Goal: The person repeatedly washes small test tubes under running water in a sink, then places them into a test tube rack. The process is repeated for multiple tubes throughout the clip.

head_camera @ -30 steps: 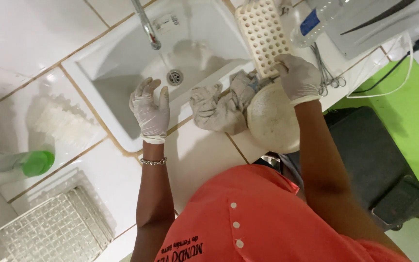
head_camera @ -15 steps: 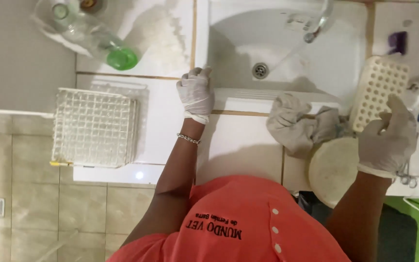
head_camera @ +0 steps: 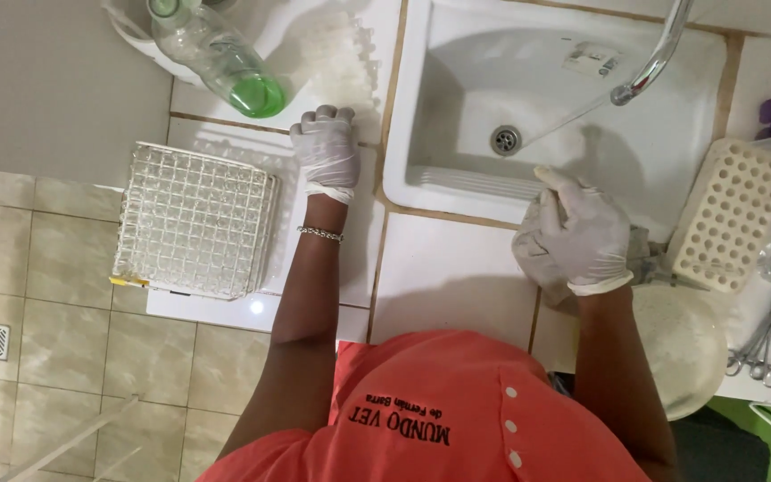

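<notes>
**Operator:** Status of both hands, referenced to the sink (head_camera: 421,107)?

**Inspector:** Left hand (head_camera: 325,152), gloved in white, lies palm down on the white counter (head_camera: 457,277) just to the left of the sink's outer rim. Fingers are curled slightly and point away from the person; nothing is gripped. A metal bracelet (head_camera: 319,234) sits on the wrist below the glove cuff.

**Operator:** Right hand?

**Inspector:** Right hand (head_camera: 582,236), also gloved, rests on a crumpled grey cloth (head_camera: 533,259) at the sink's near rim, toward its right corner. Fingers are spread and press down onto the cloth. Whether they are closed around it cannot be determined, since the hand covers most of it.

**Operator:** Surrounding items?

**Inspector:** A clear wire rack (head_camera: 194,223) stands on the counter well left of the sink, beyond the left hand. A clear bottle with green liquid (head_camera: 220,58) lies tilted at the far left of the sink, just beyond the left fingertips. A cream perforated tray (head_camera: 729,214) lies against the sink's right side. A round pale bowl (head_camera: 680,344) sits near the sink's right corner, beside the right forearm. Metal scissors (head_camera: 760,344) lie right of the bowl. The tap (head_camera: 649,58) overhangs the basin, above the drain (head_camera: 505,139).
</notes>
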